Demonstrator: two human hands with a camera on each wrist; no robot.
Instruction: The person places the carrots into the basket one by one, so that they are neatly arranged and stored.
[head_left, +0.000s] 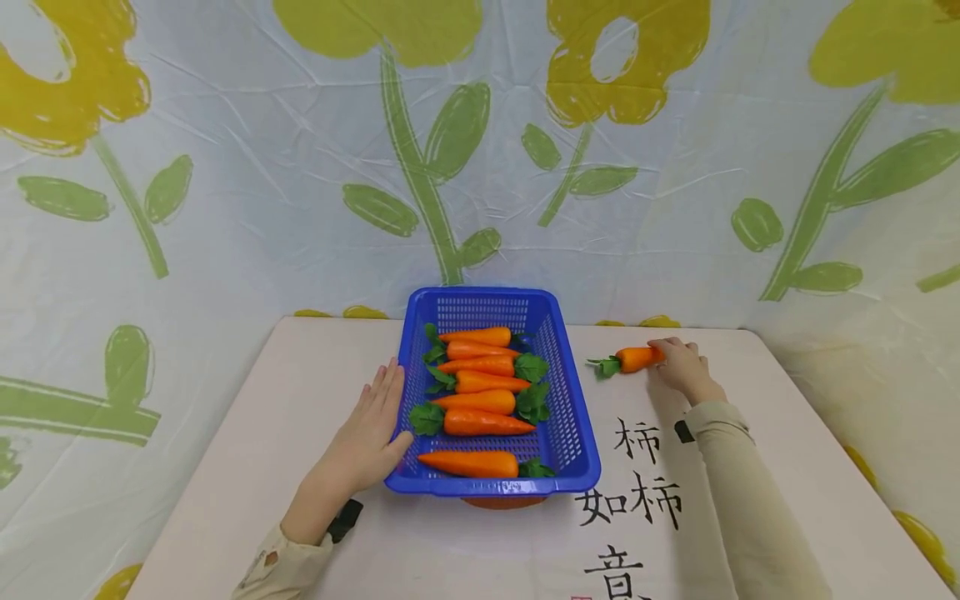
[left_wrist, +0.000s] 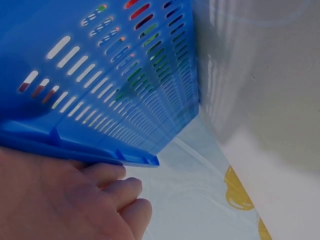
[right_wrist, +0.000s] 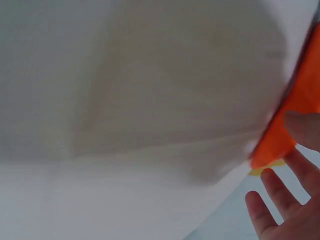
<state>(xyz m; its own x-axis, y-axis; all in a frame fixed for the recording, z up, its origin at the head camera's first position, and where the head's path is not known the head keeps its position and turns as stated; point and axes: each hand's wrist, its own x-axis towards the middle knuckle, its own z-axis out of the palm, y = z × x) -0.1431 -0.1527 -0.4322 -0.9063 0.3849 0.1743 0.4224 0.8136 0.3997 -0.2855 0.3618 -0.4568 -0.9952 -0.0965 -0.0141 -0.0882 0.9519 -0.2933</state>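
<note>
A blue plastic basket (head_left: 491,487) stands mid-table with several orange carrots (head_left: 489,422) lying crosswise in it, their green tops pointing to alternate sides. Against the basket's left rim rests my left hand (head_left: 363,442), its fingers extended. In the left wrist view, that hand (left_wrist: 65,200) is beside the rim of the slotted basket (left_wrist: 50,20). To the right of the basket, my right hand (head_left: 684,371) pinches a single carrot (head_left: 636,359) by its tapered end, leafy top facing left. The right wrist view has thumb and index finger on the carrot (right_wrist: 280,140), other fingers spread.
The pale tabletop (head_left: 300,400) bears black brush characters (head_left: 637,442) to the right of the basket. Part of a reddish-brown shape (head_left: 502,502) shows under the basket's front edge. Behind the table hangs a cloth (head_left: 300,208) with yellow flowers.
</note>
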